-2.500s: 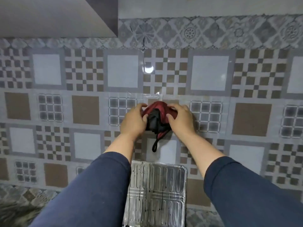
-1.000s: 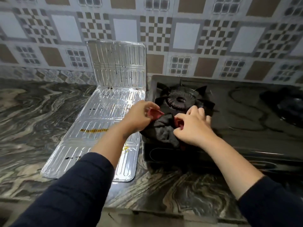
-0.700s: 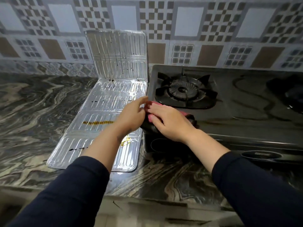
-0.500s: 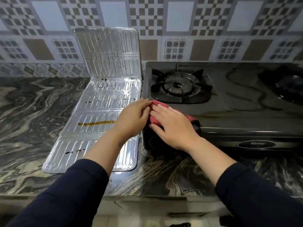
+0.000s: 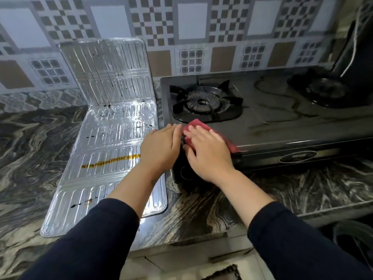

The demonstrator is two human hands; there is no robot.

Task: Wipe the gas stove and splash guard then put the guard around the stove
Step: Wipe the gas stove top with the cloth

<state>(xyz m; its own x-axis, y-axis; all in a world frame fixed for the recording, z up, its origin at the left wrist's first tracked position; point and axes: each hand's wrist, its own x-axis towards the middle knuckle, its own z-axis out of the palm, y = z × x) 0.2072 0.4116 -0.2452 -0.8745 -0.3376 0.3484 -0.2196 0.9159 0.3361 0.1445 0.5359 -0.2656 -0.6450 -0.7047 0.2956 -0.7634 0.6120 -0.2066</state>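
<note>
A black glass gas stove [image 5: 272, 122] stands on the marble counter, its left burner [image 5: 203, 103] bare. A red and black cloth [image 5: 194, 124] lies on the stove's front left corner. My right hand [image 5: 207, 152] presses flat on the cloth. My left hand [image 5: 161, 148] rests beside it at the stove's left edge, fingers together, touching the cloth's side. The silver foil splash guard [image 5: 113, 142] lies unfolded left of the stove, its far panel leaning on the tiled wall. Dark drips and a yellow-brown streak mark it.
A dark pot or appliance [image 5: 331, 87] with a cord sits on the stove's right burner. The marble counter [image 5: 30, 148] stretches left of the guard. The patterned tile wall [image 5: 191, 27] runs behind. The counter's front edge is near my sleeves.
The view dropped from the wall to the counter. Both hands brought the cloth down onto the stove's front left corner, and my right hand flattened on it.
</note>
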